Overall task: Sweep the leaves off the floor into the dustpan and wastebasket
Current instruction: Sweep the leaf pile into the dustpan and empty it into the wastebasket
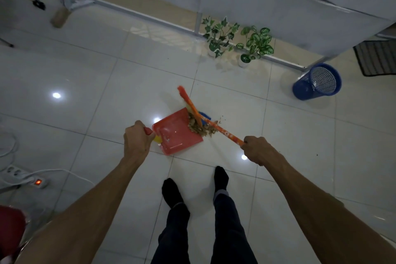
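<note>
A red dustpan (175,133) lies flat on the white tiled floor in front of my feet. My left hand (137,138) grips its handle at the pan's left side. My right hand (258,150) grips the orange patterned broom handle (222,130), which slants up-left to the broom head (188,98) at the pan's open right edge. A pile of brown dry leaves (200,126) sits at that edge, partly on the pan's lip, with a few crumbs scattered to the right. The blue mesh wastebasket (317,81) stands at the far right, tilted.
Two small potted plants (218,36) (255,46) stand by the white partition (278,0) ahead. A dark mat (379,58) lies at the far right. A power strip with a lit switch (36,182) and white cables lie at the left. A red object (10,227) is at the bottom left.
</note>
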{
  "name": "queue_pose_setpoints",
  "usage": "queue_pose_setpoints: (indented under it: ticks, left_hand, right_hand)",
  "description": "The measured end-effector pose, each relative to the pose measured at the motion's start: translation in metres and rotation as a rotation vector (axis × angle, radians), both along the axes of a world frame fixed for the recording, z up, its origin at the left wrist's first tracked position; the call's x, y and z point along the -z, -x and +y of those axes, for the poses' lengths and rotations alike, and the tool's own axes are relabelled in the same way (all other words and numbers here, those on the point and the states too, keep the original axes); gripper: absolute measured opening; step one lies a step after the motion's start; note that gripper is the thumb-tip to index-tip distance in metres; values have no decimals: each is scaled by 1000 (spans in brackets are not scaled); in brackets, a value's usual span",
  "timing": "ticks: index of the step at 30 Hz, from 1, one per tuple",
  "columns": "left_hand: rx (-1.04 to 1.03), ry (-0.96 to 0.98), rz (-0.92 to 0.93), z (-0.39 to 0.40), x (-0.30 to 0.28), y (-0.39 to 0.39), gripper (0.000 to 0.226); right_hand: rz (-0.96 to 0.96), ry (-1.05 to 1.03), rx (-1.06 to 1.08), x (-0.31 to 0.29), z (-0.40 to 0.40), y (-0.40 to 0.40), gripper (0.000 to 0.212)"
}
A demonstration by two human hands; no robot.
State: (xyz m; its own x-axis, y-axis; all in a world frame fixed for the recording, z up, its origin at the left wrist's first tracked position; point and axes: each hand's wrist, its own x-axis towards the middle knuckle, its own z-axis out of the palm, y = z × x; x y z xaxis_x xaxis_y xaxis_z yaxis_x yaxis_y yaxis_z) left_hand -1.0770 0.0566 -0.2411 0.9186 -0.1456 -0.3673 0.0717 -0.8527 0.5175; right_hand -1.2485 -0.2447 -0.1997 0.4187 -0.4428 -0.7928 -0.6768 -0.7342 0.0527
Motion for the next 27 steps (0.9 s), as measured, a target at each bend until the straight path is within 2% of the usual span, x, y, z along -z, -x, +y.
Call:
queue_pose_setpoints:
  ticks: [5,9,13,19,23,27]
  left_hand:
    - [100,5,10,5,-5,9,22]
    - [126,-12,27,3,-7,9,22]
    - [158,-32,14,5,-7,8,22]
    - [190,-25,-17,5,-6,2,20]
    - [208,-28,-32,2,-6,-6,22]
    - [227,-49,-36,0,-7,-12,23]
  right_hand:
    - [-12,-64,1,-21,9,4,23]
    - [-56,-93,89,-39,7,4,25]
    - [-67,-1,-41,-55,-7,3,29]
    - [-120,191,-117,-57,-18,9,21]
    - [-118,305,-111,-45,-6,17,20]
    - [-90,317,-53,-27,10,32,22]
